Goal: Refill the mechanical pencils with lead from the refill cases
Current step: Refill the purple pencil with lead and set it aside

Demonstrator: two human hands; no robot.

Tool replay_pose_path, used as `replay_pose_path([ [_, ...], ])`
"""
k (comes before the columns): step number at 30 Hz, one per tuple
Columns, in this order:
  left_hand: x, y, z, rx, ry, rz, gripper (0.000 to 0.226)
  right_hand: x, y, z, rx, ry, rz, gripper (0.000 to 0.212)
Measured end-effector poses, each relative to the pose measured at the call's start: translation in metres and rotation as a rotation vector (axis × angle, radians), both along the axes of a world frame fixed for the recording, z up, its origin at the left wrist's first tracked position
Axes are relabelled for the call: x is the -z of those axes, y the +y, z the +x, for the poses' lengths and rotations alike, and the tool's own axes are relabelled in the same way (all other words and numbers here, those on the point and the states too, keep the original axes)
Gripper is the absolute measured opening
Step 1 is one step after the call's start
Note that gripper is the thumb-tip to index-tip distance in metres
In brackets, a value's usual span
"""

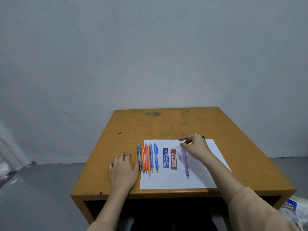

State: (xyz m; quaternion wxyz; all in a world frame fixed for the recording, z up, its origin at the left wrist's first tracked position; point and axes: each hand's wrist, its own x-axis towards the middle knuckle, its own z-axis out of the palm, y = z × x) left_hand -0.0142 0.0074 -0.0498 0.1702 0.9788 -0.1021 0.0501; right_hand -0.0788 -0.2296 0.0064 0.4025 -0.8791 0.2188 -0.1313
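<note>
Two fingers (pixel 183 142) of the right hand (pixel 195 150), thumb and forefinger, spread a little apart above the cap end of the purple mechanical pencil (pixel 185 161), gripping nothing; left hand (pixel 124 169) laid flat and open on the tabletop (pixel 166 124), fingers just beside the outermost blue pencil of the row, gripping nothing.

Judged as the step in hand: taking up the purple pencil to open its top, possibly with the cap already off, given the small grey piece (pixel 179 157) lying between it and the red case; cannot tell what that piece is. Best done by pinching the barrel near the top end, lifting it level, keeping the tip away from the paper; steadying with the left hand while drawing leads from a case; feeding leads in slowly, since thin lead will likely snap under any sideways push.

Purple pencil lying on the white paper sheet (pixel 208 177), right of the cases, long axis running near to far, tip toward the person, top end under the right hand. Six pencils in a row (pixel 147 158) at the sheet's left edge, parallel, tips likewise toward the person. Blue lead refill case (pixel 165 157) and red lead refill case (pixel 173 159) side by side between row and purple pencil, upright along the same axis, both apparently closed.
</note>
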Motion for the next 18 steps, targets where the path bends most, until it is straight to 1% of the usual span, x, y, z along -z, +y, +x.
replay_pose_path([
  [2, 0.001, 0.0, 0.0, 0.002, -0.001, -0.005, 0.055, -0.007, 0.003, 0.003, -0.072, 0.01, -0.049, 0.024],
  [4, 0.001, 0.001, 0.0, 0.007, -0.002, -0.008, 0.055, -0.012, 0.007, 0.007, -0.144, 0.072, -0.113, 0.028],
  [8, 0.001, 0.002, -0.001, 0.016, -0.015, -0.014, 0.054, -0.015, 0.016, 0.018, -0.266, 0.251, -0.227, 0.047],
  [11, 0.001, 0.001, -0.001, 0.015, -0.017, -0.019, 0.054, -0.011, 0.022, 0.027, -0.358, 0.347, -0.306, 0.065],
  [14, 0.001, 0.001, -0.001, 0.016, -0.016, -0.016, 0.054, -0.008, 0.027, 0.034, -0.437, 0.46, -0.431, 0.082],
  [16, 0.001, 0.002, -0.001, 0.018, -0.012, -0.017, 0.054, -0.005, 0.028, 0.038, -0.476, 0.5, -0.494, 0.089],
  [18, 0.001, 0.002, -0.001, 0.017, -0.01, -0.018, 0.054, -0.003, 0.029, 0.041, -0.489, 0.506, -0.501, 0.09],
])
